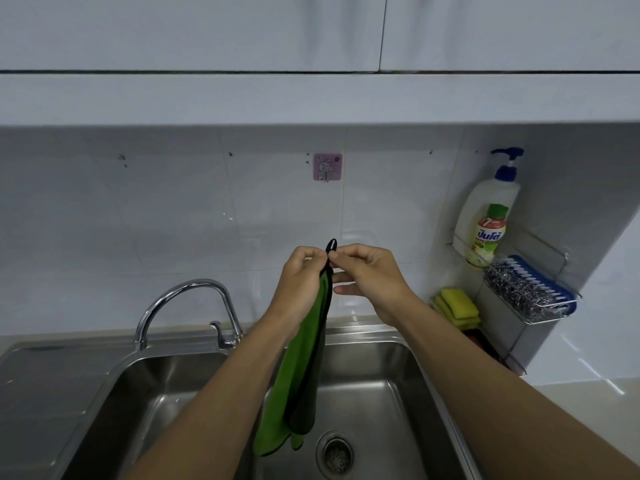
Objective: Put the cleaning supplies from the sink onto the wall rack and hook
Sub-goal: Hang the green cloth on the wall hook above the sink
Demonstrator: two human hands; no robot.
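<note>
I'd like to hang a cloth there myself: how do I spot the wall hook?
Find the white tiled wall above the steel sink. Up on it, right of the curved tap, a small metal hook sits on a square lilac sticker with a cartoon figure. It is the only coloured patch on those tiles.

green cloth [298, 368], black-edged, apparently folded, limp and vertical above the sink [381, 362]

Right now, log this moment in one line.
left hand: grips cloth top | right hand: pinches loop | cloth: hangs over sink | hook: bare | rack: bottle, brush
</note>
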